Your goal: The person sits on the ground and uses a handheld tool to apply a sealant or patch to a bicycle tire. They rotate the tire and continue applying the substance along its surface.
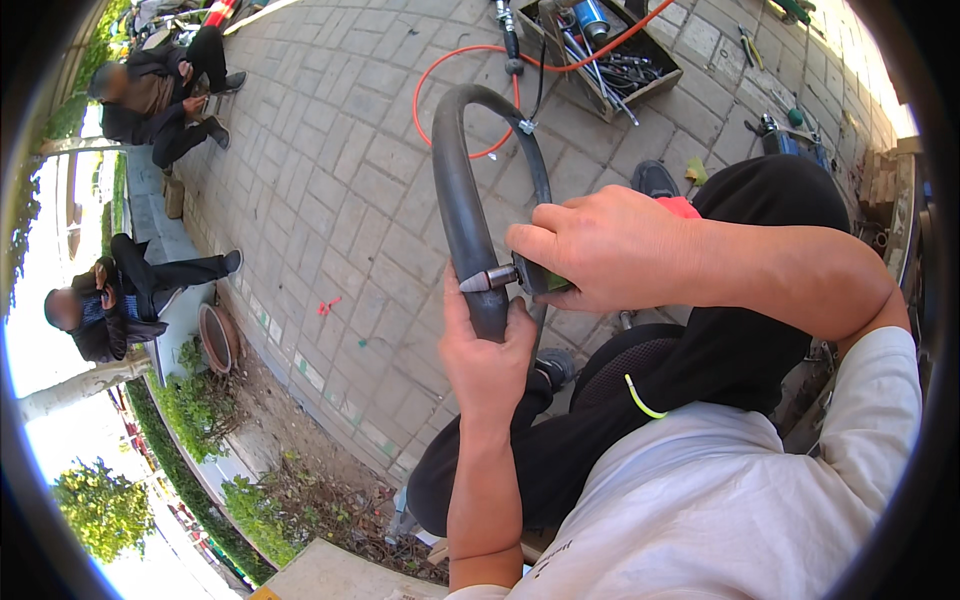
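Black tube (456, 180), one, is grasped by left hand (485, 360), one tool (508, 274) by right hand (610, 250).

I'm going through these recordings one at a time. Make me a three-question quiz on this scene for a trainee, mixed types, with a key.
1. Multiple choice: what does the left hand grip?
A) An orange hose
B) The black tube
C) A wooden box

2. True or false: the right hand is empty.

3. Count: how many other people sit toward the left side of the picture?

Key:
1. B.
2. False; it holds a metal-tipped tool at the tube.
3. Two.
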